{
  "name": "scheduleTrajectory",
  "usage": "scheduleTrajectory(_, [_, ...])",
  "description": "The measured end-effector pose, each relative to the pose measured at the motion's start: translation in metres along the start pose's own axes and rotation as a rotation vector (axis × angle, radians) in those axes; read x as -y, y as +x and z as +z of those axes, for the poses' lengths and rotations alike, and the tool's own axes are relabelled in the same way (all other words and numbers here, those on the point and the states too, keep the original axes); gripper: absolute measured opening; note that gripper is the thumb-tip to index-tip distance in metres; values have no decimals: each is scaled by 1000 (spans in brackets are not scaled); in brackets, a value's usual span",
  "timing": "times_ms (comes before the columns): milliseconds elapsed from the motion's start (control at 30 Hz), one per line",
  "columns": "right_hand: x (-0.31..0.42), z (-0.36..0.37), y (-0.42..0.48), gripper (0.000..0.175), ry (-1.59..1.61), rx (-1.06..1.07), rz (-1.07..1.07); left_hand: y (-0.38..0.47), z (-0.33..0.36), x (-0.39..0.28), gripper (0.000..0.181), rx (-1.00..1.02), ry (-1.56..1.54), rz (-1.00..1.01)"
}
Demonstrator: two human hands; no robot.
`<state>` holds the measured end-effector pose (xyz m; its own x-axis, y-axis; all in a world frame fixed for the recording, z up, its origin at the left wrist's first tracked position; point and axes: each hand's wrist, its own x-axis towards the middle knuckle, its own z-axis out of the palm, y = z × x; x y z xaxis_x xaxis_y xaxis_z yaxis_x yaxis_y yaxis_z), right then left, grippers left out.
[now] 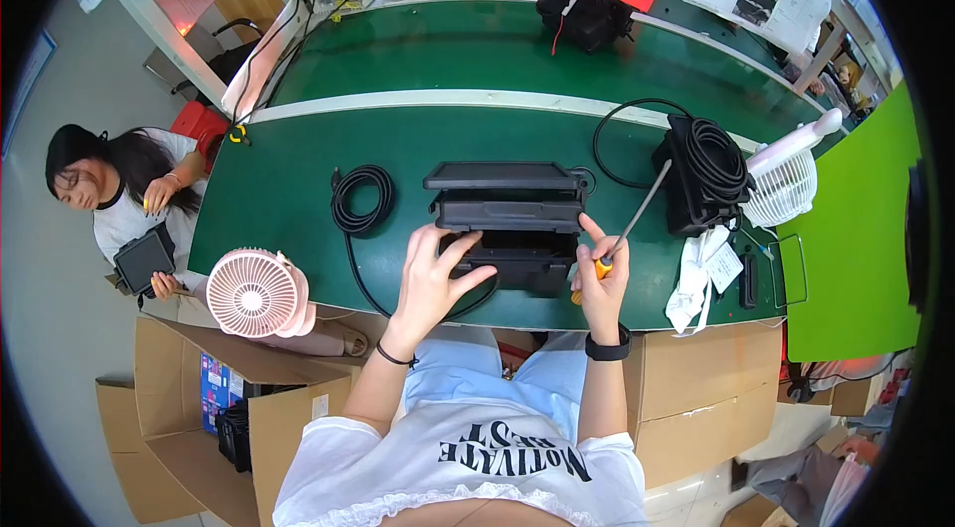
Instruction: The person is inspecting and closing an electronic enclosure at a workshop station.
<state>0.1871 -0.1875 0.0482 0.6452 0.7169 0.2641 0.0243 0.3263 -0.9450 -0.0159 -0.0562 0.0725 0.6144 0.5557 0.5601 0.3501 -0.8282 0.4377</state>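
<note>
A black plastic case [511, 215] stands on the green bench in front of me, its lid-like panels raised above a dark lower compartment. My left hand [440, 270] is at its left front, fingers spread, with the index fingertip at the edge of the middle panel; whether it bears on the case is unclear. My right hand [603, 277] grips a screwdriver [640, 212] by its yellow handle, the shaft pointing up and to the right. The right index finger reaches the case's right corner. A coiled black cable [363, 200] lies left of the case, its tail running behind my left hand.
At right stand a black device with coiled cable [705, 169], a white fan [787, 176] and a white cloth item [694, 281]. A pink fan [257, 293] is at the left edge. Open cardboard box [291, 437] below left. Another person [142, 184] sits at left holding a black device.
</note>
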Motion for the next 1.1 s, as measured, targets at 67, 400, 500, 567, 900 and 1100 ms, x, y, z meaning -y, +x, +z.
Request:
scheduleTrajectory(67, [4,4,3,24,-5,-8,14,-4,5,5,49,-80,-42,6])
scheduleTrajectory(400, [-4,6,-2,22,96,-82,33,-11,20,16,53,-219,-269,28])
scheduleTrajectory(500, [-5,6,-4,21,69,-82,21,-12,19,12,57,-287,-261,-28])
scheduleTrajectory(567, [-7,5,-3,21,48,-79,13,-12,21,8,53,-318,-294,-160])
scheduleTrajectory(900, [-12,12,-8,22,6,-91,26,-30,33,4,40,-596,104,32])
scheduleTrajectory(1100, [-17,13,-12,43,-398,-71,-165,-28,25,8,49,-344,-458,-448])
